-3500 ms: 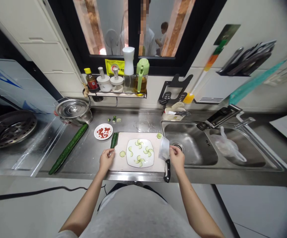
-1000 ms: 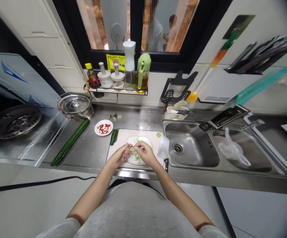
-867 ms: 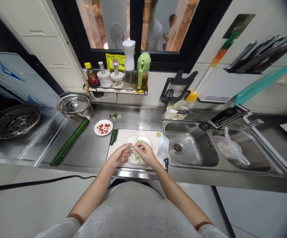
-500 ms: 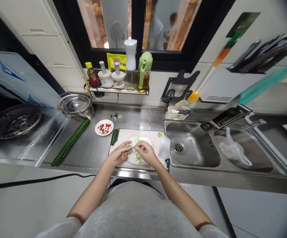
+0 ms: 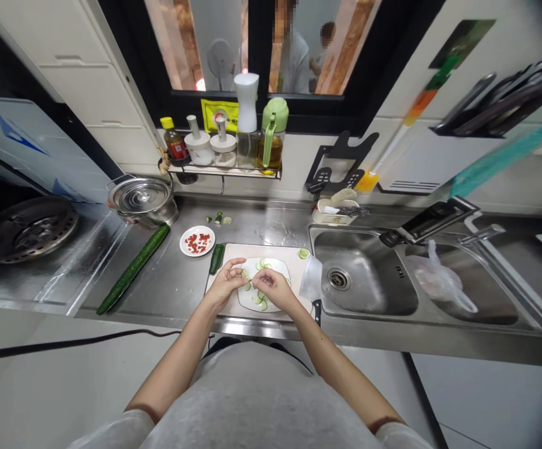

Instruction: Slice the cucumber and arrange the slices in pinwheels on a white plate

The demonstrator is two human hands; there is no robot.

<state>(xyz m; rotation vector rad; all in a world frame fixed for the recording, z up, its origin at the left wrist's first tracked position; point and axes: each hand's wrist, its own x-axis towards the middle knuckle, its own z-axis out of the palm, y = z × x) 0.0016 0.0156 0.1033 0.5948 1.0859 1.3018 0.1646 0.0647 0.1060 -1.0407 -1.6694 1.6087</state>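
Over a white plate [image 5: 248,305], my left hand [image 5: 226,285] pinches a thin cucumber slice [image 5: 247,285] at its fingertips. My right hand [image 5: 274,290] has its thumb and fingers pressed together close beside that slice; what they hold is too small to make out. Fans of cucumber slices [image 5: 261,302] lie on the plate, partly hidden by my hands. Beneath the plate is a pale cutting board [image 5: 289,254]. A cut cucumber piece [image 5: 216,259] rests at the board's left edge, a few slices [image 5: 303,253] at its upper right corner, and a cleaver [image 5: 312,277] along its right side.
A small plate [image 5: 197,254] holds chopped red bits. Cucumber scraps [image 5: 218,218] lie behind it. On the left are a whole cucumber [image 5: 133,269] and a lidded steel pot [image 5: 142,198]. A double sink [image 5: 368,274] is at right; seasoning bottles [image 5: 247,134] line a shelf. People appear beyond the window.
My left hand's fingers have lifted and opened out slightly around the cucumber slice. My right fingertips have shifted a little downward. The plate and everything else stay in place.
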